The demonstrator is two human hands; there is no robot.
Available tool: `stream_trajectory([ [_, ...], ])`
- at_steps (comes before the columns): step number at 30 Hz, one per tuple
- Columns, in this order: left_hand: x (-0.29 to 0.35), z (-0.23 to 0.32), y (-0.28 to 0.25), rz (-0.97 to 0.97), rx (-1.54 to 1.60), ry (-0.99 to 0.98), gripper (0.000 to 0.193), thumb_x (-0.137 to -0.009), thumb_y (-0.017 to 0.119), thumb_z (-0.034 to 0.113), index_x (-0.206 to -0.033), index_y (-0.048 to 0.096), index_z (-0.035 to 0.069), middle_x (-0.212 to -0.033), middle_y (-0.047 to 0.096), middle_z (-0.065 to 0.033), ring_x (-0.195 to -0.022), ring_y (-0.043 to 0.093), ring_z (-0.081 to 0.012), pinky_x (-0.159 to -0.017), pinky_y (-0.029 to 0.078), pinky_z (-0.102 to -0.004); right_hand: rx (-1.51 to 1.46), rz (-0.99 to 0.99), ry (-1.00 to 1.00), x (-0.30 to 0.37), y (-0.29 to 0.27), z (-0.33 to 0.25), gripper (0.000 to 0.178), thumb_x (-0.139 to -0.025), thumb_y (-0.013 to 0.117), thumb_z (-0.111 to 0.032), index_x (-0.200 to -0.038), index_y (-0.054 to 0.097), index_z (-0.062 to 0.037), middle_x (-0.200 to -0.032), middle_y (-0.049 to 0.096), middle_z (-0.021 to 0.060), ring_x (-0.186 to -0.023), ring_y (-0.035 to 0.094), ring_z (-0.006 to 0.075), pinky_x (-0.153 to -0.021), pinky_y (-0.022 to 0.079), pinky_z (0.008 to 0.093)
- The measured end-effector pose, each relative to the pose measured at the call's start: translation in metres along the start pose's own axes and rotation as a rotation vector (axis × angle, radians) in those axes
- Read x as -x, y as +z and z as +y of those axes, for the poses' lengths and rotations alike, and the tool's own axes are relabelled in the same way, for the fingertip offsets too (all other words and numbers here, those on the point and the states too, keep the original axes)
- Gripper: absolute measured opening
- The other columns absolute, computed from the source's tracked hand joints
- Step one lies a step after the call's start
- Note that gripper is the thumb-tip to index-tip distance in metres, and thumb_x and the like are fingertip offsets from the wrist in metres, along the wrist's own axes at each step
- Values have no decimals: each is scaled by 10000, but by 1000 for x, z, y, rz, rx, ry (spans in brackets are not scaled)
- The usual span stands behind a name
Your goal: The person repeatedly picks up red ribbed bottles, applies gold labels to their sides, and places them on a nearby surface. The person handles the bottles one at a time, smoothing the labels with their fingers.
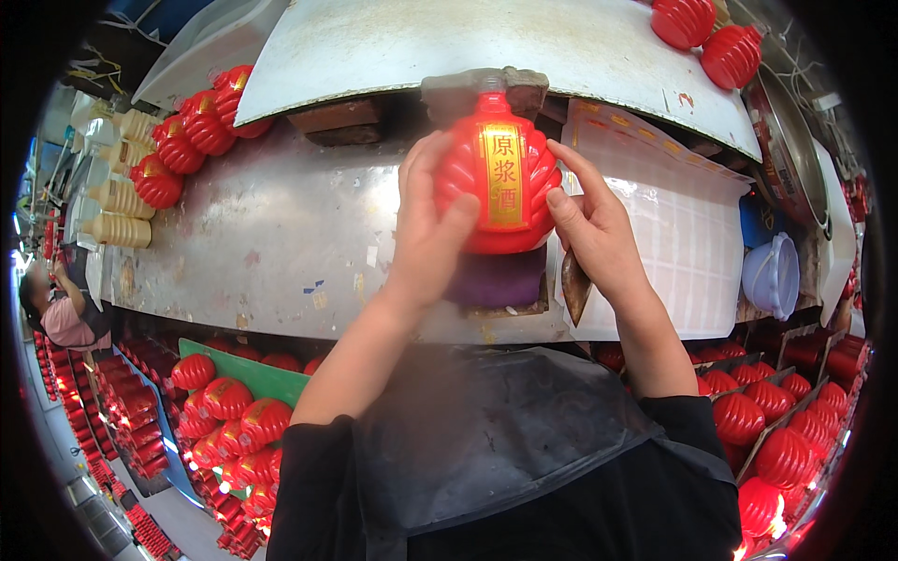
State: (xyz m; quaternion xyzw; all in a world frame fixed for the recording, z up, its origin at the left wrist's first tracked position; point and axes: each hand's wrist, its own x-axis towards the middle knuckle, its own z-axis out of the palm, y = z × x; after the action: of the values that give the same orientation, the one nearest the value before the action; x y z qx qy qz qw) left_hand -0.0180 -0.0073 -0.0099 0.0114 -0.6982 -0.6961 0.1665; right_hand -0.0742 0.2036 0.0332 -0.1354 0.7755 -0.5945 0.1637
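Observation:
A round, ribbed red bottle [538, 192] with a gold-framed label down its front lies at the middle of the worktable, its neck pointing away from me. My left hand [426, 220] grips its left side, the thumb over the front. Against its right side are the fingers and thumb of my right hand [603, 224]. A pointed brown blade-like piece [574, 285] sticks out below my right palm; whether I hold it or it lies on the table cannot be made out. Under the bottle's base is a purple cloth [500, 285].
A raised white board [393, 47] spans the far side, with a brick block [528, 93] at its edge by the bottle's neck. Red bottles [201, 122] and cream bottles [122, 196] line the left. A translucent ribbed sheet [655, 252] and lilac bucket [772, 276] are at right.

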Motion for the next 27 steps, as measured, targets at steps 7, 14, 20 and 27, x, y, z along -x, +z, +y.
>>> stream_trajectory([
  [7, 0, 2, 0, -24, -129, 41, 886, -852, 833, 301, -1562, 379, 29, -1592, 343, -212, -1508, 349, -363, -1242, 318, -459, -53, -3, 71, -24, -33, -19, 554, -1128, 456, -459, -1451, 617, -38, -826, 552, -67, -767, 524, 45, -747, 421, 216],
  [14, -1, 3, -3, -55, -200, 84, 867, -866, 806, 192, -1590, 355, 36, -1602, 340, -158, -1503, 358, -291, -1250, 314, -424, -225, -44, -116, -24, -31, -43, 346, -934, 730, -14, -1273, 664, -18, -1176, 691, 51, -1054, 669, 138, -926, 532, 280],
  [20, -1, 2, -5, -47, -258, 131, 877, -871, 819, 265, -1581, 366, 21, -1599, 354, -204, -1512, 347, -350, -1248, 306, -448, 273, 110, -598, -26, -4, -60, 260, -891, 701, 75, -1140, 714, 1, -1063, 738, 94, -950, 718, 171, -832, 576, 291],
  [27, 0, -1, -6, -57, -300, 174, 821, -931, 758, 350, -1567, 373, 2, -1595, 365, -233, -1512, 346, -393, -1253, 289, -458, 509, 206, -947, -15, -5, -39, 308, -748, 763, 131, -996, 761, -50, -965, 765, 98, -891, 735, 278, -798, 589, 366],
])
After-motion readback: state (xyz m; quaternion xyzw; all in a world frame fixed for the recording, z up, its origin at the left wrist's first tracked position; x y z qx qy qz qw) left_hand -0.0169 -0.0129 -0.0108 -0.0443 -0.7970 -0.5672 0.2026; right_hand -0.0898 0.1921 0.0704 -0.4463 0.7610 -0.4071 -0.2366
